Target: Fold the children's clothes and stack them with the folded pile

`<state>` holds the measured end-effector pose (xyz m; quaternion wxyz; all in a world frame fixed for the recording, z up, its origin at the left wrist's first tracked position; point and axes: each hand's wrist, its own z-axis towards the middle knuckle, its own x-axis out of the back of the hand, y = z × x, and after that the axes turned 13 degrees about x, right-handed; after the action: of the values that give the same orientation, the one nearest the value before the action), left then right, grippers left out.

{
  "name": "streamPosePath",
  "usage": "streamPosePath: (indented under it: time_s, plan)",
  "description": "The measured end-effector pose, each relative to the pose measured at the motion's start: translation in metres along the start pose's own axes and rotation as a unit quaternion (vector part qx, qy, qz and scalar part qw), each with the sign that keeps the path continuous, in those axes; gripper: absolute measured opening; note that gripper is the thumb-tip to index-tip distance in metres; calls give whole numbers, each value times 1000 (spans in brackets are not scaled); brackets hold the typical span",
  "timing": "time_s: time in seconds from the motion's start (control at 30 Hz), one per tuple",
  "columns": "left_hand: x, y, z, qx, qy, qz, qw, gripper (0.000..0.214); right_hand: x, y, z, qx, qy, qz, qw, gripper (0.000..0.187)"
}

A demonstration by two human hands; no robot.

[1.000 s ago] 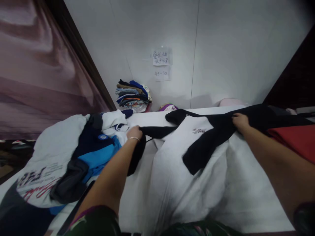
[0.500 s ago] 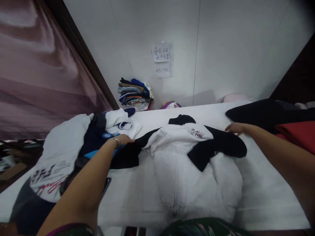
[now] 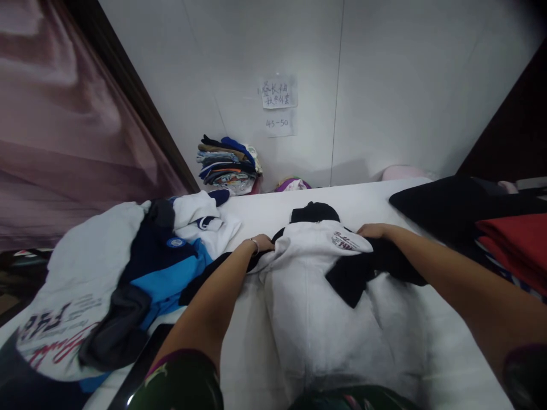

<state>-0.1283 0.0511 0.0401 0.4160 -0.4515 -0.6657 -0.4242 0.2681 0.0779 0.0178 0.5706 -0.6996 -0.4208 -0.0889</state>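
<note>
A white jacket (image 3: 318, 302) with black sleeves and a black collar or hood (image 3: 315, 212) lies spread on the white table, small dark print on its chest. One black sleeve (image 3: 348, 279) is bent back over the white body. My left hand (image 3: 262, 244), a bracelet at its wrist, is closed on the jacket's left shoulder, where white meets black. At the opposite shoulder, beside the print, the fingers of my right hand (image 3: 371, 230) are closed on the cloth; their tips are partly hidden. The near hem runs down towards my body.
Loose garments pile up at left: a pale printed top (image 3: 94, 267), a blue one (image 3: 171, 279) and a white one (image 3: 192, 210). A dark flat object (image 3: 143, 364) lies by my left forearm. Black clothing (image 3: 440, 202) and red cloth (image 3: 517, 245) are at right. Folded clothes (image 3: 228, 162) stack by the wall.
My left hand has moved right from the black sleeve to the shoulder. My right hand has come in left from above the table onto the other shoulder. The view has shifted slightly.
</note>
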Motion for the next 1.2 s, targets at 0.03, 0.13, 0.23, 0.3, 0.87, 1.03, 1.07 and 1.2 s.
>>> streamPosePath:
  time_s: [0.03,0.13,0.23,0.3,0.87,1.03,1.07,1.2]
  plan:
    - [3,1,-4,-5,-3,0,1000,32,0,-1,-5,19,-17,8,1000,19]
    - [32,1,-12,-8,60,0,998,35,18,-13,-17,69,38,27,997,23]
    - [84,10,-13,-8,218,-9,976,35,61,-42,-18,92,256,-31,962,29]
    - [121,25,-8,-20,331,-26,943,35,97,-67,-10,154,407,-107,894,33]
    - [-28,3,-32,-123,189,-169,960,22,2,-6,-42,283,227,-188,913,31]
    - [-87,-33,-97,76,99,-410,903,30,-77,16,-103,311,168,-280,893,49]
    - [-96,-35,-107,113,63,-465,876,34,-87,18,-108,299,161,-292,894,55]
    - [-122,-25,-138,156,-20,-586,795,40,-110,12,-107,245,148,-329,900,64]
